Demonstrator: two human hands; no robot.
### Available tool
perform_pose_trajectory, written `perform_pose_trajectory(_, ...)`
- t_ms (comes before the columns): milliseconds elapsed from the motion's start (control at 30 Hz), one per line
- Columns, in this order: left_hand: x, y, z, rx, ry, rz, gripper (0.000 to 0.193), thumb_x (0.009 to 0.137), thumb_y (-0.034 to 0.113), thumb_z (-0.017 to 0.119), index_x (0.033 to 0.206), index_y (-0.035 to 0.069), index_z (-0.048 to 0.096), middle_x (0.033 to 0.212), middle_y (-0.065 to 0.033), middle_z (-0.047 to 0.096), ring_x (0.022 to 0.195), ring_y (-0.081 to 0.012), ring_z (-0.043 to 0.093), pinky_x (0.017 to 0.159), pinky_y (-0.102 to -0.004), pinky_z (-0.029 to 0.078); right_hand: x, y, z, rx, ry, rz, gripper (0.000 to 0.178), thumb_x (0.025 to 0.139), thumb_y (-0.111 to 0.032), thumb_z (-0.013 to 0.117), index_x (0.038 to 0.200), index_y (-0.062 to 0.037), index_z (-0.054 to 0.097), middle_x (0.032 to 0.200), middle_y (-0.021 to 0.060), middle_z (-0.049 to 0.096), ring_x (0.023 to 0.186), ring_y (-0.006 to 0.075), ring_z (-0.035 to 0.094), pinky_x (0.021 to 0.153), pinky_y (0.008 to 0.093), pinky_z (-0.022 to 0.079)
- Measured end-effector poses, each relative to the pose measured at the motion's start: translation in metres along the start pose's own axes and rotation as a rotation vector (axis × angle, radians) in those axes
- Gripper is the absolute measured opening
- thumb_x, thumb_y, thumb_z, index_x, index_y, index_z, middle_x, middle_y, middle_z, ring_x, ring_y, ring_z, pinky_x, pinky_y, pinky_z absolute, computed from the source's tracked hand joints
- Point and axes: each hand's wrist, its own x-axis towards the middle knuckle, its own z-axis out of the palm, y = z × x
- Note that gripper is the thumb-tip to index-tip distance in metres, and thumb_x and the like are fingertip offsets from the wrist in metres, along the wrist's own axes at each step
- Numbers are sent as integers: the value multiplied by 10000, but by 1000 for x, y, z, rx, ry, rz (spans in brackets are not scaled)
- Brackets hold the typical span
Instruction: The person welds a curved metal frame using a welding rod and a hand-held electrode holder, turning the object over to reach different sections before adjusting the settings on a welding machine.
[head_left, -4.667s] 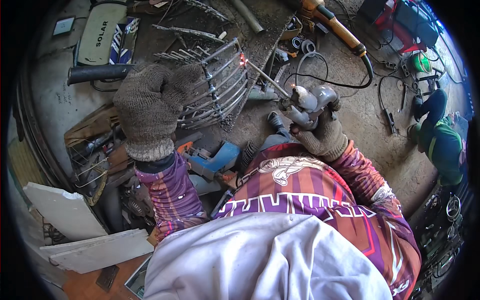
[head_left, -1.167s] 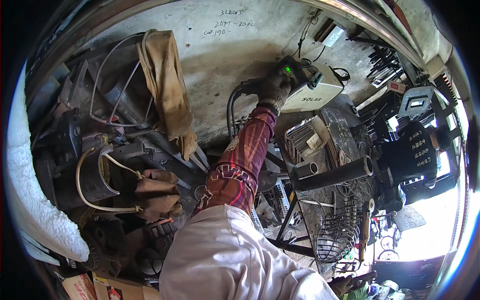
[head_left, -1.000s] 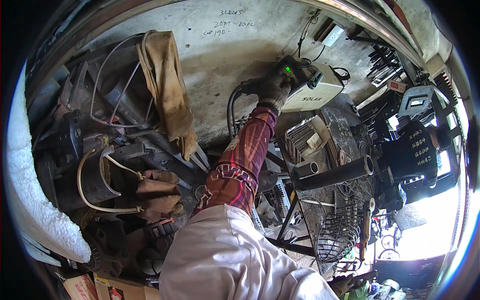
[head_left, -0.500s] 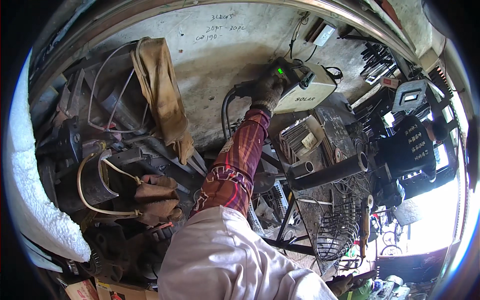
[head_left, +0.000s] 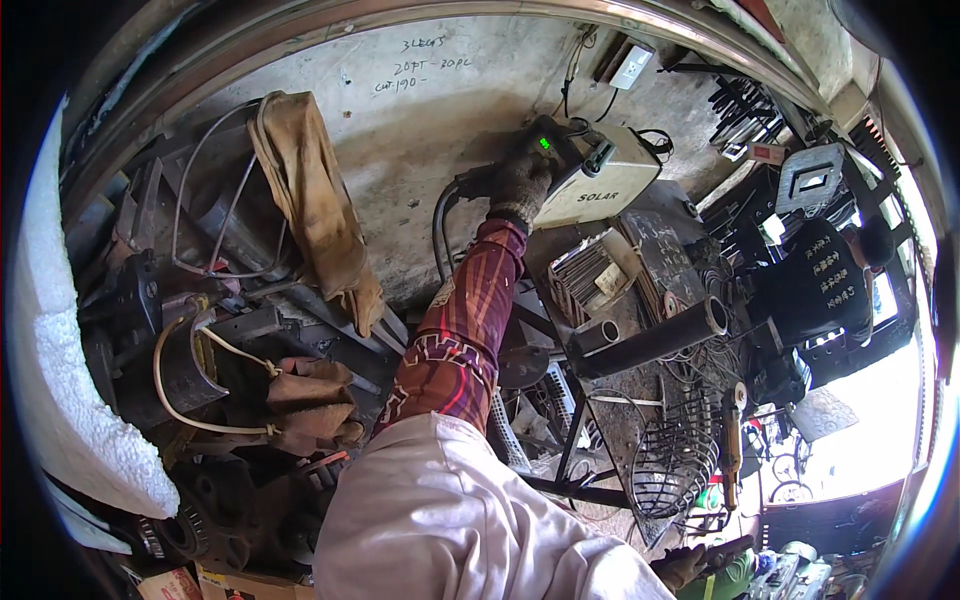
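My left hand [head_left: 520,190], in a worn knit glove below a patterned maroon sleeve, reaches to the dark front panel of a cream welding machine [head_left: 598,192]. It touches the panel just under a lit green display [head_left: 544,143]; the back of the hand hides its fingertips. Thick black cables [head_left: 446,225] hang from the panel beside it. At the lower right edge, my gloved right hand [head_left: 684,570] is closed on a dark elongated object [head_left: 727,552], whose kind I cannot make out.
A metal table [head_left: 610,430] carries a dark pipe [head_left: 655,342], a box of thin rods [head_left: 597,275], a wire basket [head_left: 672,455] and an angle grinder [head_left: 733,450]. Tan leather [head_left: 310,190] hangs at left above piled scrap steel. A person in black [head_left: 825,285] bends at right.
The whole view has shifted slightly, moving the machine a little left and down in the picture. My left hand stays at the panel, and my right hand keeps hold of the dark object.
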Motion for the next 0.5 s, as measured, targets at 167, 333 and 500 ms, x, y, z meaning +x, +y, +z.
perform_pose_trajectory(167,-4,9,1,37,151,170,355,962,298,603,1168,13,651,1098,-175,696,1013,-258,658,912,-376,486,15,10,-21,32,-15,8,257,951,-278,606,1108,-81,556,732,20,533,601,161,531,554,351,500)
perform_pose_trajectory(333,-90,17,8,688,415,420,517,885,213,588,1351,0,519,1371,-257,529,1316,-395,469,1134,-451,346,55,40,-109,133,-79,-12,260,950,-273,606,1115,-78,559,742,25,542,610,166,540,561,356,507)
perform_pose_trajectory(500,-226,104,0,-64,260,353,326,992,203,582,1152,-74,638,998,-121,680,821,-189,637,754,-307,518,15,27,-60,102,-43,-63,239,923,-204,661,1033,-69,497,728,38,545,567,155,551,530,327,524)
